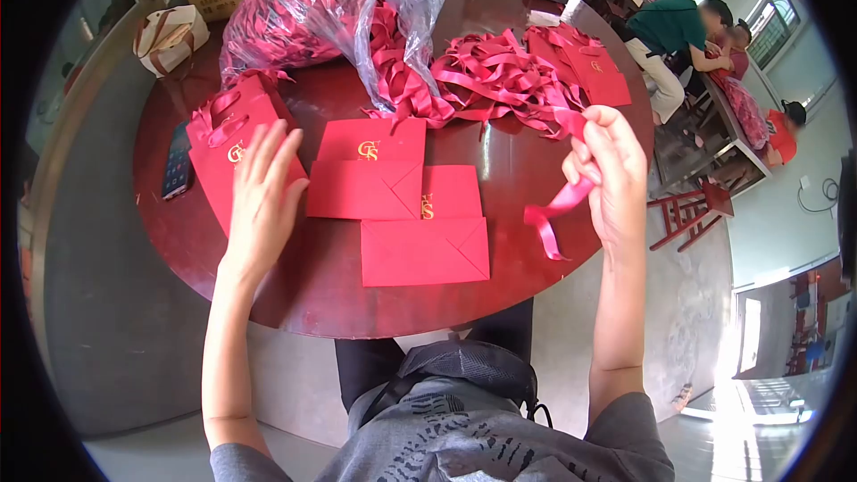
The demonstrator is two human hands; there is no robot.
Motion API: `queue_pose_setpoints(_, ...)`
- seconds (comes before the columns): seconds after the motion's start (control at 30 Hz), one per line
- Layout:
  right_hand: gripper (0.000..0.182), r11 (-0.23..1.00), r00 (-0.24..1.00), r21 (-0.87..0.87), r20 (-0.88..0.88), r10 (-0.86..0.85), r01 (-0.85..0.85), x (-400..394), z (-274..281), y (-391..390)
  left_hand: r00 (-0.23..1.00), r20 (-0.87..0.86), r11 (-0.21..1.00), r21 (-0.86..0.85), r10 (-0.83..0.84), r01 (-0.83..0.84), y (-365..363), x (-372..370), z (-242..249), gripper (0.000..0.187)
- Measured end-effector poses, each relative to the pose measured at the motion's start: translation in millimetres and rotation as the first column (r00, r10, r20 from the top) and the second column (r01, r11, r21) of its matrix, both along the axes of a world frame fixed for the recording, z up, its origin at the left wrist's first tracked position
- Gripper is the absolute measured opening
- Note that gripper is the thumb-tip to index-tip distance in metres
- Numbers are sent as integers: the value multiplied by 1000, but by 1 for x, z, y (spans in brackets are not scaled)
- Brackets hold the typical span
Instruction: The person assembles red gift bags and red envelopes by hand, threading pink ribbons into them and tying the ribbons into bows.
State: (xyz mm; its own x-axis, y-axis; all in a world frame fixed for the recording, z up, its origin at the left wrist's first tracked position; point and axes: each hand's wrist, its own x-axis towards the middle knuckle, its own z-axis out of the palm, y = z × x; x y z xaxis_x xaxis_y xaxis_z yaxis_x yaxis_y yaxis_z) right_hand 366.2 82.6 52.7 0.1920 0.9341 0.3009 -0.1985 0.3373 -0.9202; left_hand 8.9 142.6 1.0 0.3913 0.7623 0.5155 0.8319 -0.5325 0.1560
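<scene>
Red ribbon (564,200) hangs from the right fingers (593,129) above a glossy table (330,290).

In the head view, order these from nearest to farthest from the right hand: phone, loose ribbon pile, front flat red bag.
1. Loose ribbon pile, just beyond the right hand
2. Front flat red bag, near the middle
3. Phone, far left

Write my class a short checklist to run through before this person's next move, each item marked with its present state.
1. Ribbon held in right hand: ok.
2. Held ribbon free of the ribbon pile: cannot tell.
3. Rear middle bag and front middle bag not overlapping: not ok.
4. Left hand pressing on the left-hand bags: cannot tell.
5. Phone clear of both hands: ok.
</scene>
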Motion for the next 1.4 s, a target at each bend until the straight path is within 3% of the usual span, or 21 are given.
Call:
queue_pose_setpoints(0.1,12,1000,998,23,56,1,-2,-7,7,-16,962,82,937,-219,-260,272,3,25,7,51)
queue_pose_setpoints(0.23,9,998,998,-38,50,44,-42,-9,3,-29,953,21,882,-373,-302,287,11,42,8,54)
queue_pose_setpoints(0.3,8,997,997,-68,65,47,-42,-4,-9,-29,945,62,881,-347,-321,322,17,42,4,58)
queue_pose_setpoints(0.4,9,958,980,-274,151,132,-87,-8,-19,-35,937,243,825,-453,-250,338,18,46,8,58)
queue_pose_setpoints(0.47,10,975,909,-190,376,180,-115,-22,-36,-37,932,250,811,-466,-262,353,21,44,12,54)
queue_pose_setpoints(0.5,11,941,875,-313,409,257,-130,-30,-32,-43,927,260,798,-478,-269,366,21,44,15,51)
queue_pose_setpoints(0.57,17,959,674,-207,681,285,-196,-39,-47,-49,919,306,795,-477,-251,375,21,46,21,41)
queue_pose_setpoints(0.63,22,978,441,-53,887,139,-202,-49,-60,-49,897,361,812,-422,-257,403,20,43,27,38)
queue_pose_setpoints(0.8,24,999,373,-16,928,29,-37,-58,-65,-43,881,391,923,-158,-267,350,-7,51,54,33)
queue_pose_setpoints(0.97,18,994,483,110,872,-83,-27,-53,-74,-29,890,231,914,-4,-393,405,-42,61,61,33)
queue_pose_setpoints(1.03,17,988,805,-144,592,42,55,-49,-61,-33,894,162,903,-36,-418,428,-54,66,60,33)
queue_pose_setpoints(1.07,18,974,875,-226,475,93,19,-46,-48,-37,891,131,897,-18,-436,441,-59,68,57,33)
queue_pose_setpoints(1.1,22,992,908,-122,411,81,-34,-43,-44,-39,886,129,891,-31,-445,453,-64,72,55,33)
queue_pose_setpoints(1.17,26,990,937,-130,337,87,-45,-42,-24,-47,880,115,883,-42,-460,467,-71,78,52,33)
queue_pose_setpoints(1.2,28,955,953,-276,245,178,-108,-35,-15,-54,887,97,886,-62,-452,459,-75,82,51,34)
queue_pose_setpoints(1.37,25,979,972,-168,183,147,-116,-41,-13,-53,899,23,899,21,-437,437,-79,96,44,30)
queue_pose_setpoints(1.4,22,989,960,-132,264,96,-62,-43,-13,-50,899,6,898,52,-437,436,-78,98,43,28)
